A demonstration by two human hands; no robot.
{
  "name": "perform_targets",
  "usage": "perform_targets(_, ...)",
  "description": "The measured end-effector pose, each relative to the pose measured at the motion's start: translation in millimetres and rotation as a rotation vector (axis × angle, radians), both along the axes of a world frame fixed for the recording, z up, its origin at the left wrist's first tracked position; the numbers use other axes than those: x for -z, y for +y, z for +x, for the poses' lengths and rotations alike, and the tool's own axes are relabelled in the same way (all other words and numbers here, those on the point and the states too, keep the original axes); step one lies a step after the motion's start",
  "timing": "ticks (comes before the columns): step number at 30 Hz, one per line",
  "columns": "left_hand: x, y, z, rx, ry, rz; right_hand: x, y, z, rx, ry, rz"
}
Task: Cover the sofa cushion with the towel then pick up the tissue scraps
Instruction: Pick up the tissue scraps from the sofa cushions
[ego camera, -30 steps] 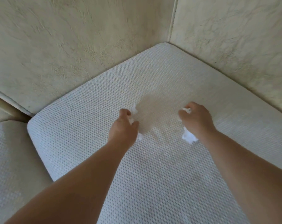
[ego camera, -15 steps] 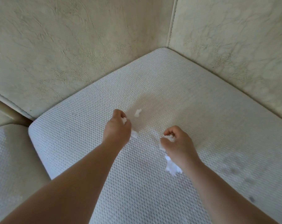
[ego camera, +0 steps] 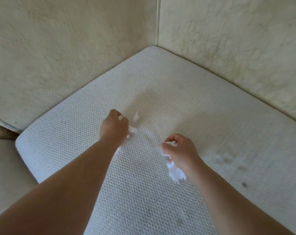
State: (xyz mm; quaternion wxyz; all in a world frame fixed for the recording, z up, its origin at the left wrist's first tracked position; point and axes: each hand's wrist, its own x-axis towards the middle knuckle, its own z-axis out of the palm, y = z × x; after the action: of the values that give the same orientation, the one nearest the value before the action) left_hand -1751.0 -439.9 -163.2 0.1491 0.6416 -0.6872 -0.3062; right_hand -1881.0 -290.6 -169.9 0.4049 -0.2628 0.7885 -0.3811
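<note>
White waffle-textured towel [ego camera: 144, 192], white scraps [ego camera: 175, 173]

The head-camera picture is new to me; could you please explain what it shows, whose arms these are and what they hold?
There is no machine here: a person wears one wide-angle camera on the head, looking forward and down, so the two bare arms are the wearer's own. The surface is a white, waffle-textured towel spread over the corner seat of a cream, cracked leather sofa. The left hand pinches small white tissue scraps, and one loose white scrap lies just beside it. The right hand grips a larger wad of torn white tissue, which hangs out below the fist. Faint grey spots mark the towel on the right.
</note>
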Motion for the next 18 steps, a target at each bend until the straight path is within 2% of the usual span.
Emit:
perform_targets(2, -7, 1, -7, 0.123, -0.036, -0.021, -4, 12, -5, 0.014, 0.015, 0.001)
perform_targets(5, 0, 0, -20, 0.315, -0.15, 0.075, -1, 25, -8, 0.044, -0.015, -0.023)
perform_targets(8, 13, 2, -26, 0.414, -0.331, -0.001, 7, 36, -6, 0.114, -0.112, -0.089)
perform_targets(9, 15, 3, -25, 0.416, -0.329, -0.021, 8, 40, -5, 0.14, -0.153, -0.107)
perform_targets(13, 3, 12, -16, 0.169, -0.08, 0.056, 1, 55, -2, 0.246, -0.312, -0.127)
perform_targets(18, -21, 34, -11, 0.025, 0.008, 0.082, -23, 78, -15, 0.32, -0.312, -0.116)
